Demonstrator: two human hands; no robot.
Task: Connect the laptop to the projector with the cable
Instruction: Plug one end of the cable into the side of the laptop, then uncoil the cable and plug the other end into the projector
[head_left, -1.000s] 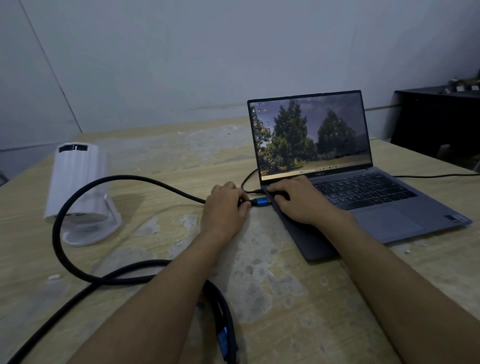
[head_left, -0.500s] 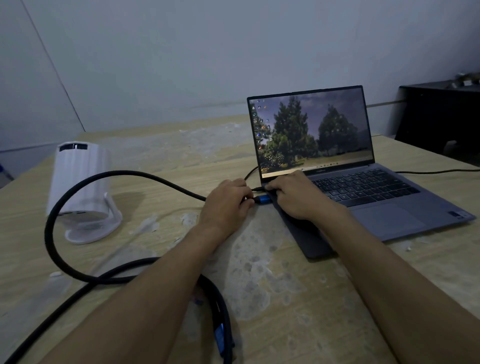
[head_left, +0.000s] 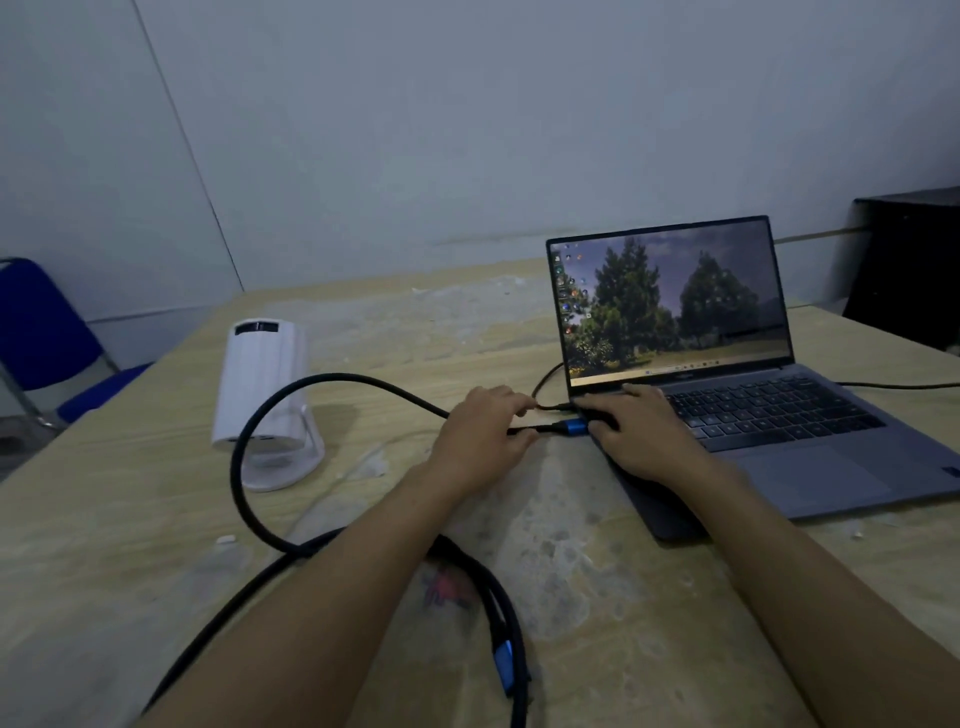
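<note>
An open grey laptop (head_left: 810, 415) stands at the right of the wooden table, its screen lit with trees. A thick black cable (head_left: 249, 441) loops across the table. Its blue plug (head_left: 574, 427) sits at the laptop's left edge. My left hand (head_left: 483, 436) pinches the cable just behind that plug. My right hand (head_left: 639, 431) presses on the laptop's left side near the hinge. The cable's other blue plug (head_left: 503, 662) lies loose near the front edge. A white projector (head_left: 262, 395) stands on its foot at the left.
A thinner black cord (head_left: 545, 384) enters the laptop's left side behind the blue plug, and another cord (head_left: 904, 385) runs off to the right. A blue chair (head_left: 36, 338) stands at the far left. A dark cabinet (head_left: 909, 265) is at the back right.
The view has swung left, so the laptop sits further right and the blue chair shows. My left hand slid back along the cable, baring more of it behind the blue plug.
</note>
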